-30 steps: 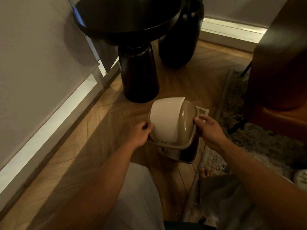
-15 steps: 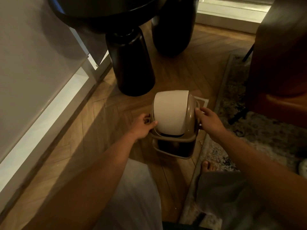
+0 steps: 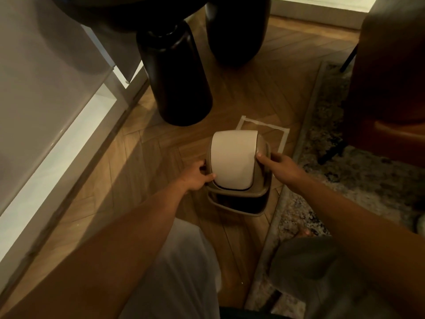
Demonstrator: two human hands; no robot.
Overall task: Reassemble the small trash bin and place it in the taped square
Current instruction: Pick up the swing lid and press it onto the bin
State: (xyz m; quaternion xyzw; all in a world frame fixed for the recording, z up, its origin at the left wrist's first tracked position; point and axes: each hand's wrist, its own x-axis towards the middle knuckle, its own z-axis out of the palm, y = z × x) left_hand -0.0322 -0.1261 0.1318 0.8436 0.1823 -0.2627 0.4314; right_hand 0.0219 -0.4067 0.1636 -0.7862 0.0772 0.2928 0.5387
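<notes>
The bin's lid unit point(image 3: 232, 162) has a cream swing flap in a tan frame. I hold it between both hands. My left hand point(image 3: 196, 177) grips the frame's left side and my right hand point(image 3: 279, 165) grips its right side. The lid sits slightly behind and above the rim of the dark bin body point(image 3: 239, 203), which stands on the wooden floor, and a gap shows at the front. The white taped square point(image 3: 281, 139) lies on the floor just beyond the bin; its near part is hidden by the lid.
Two black rounded table bases point(image 3: 177, 79) point(image 3: 236, 31) stand close behind the square. A patterned rug point(image 3: 345, 176) runs along the right, with a dark chair point(image 3: 391, 77) on it. A white wall and skirting point(image 3: 50, 139) line the left. My knees fill the bottom.
The lid has turned from tilted to level, flap facing up, and has come nearer the bin body. My view has dipped, so the taped square's far side now shows beyond the lid.
</notes>
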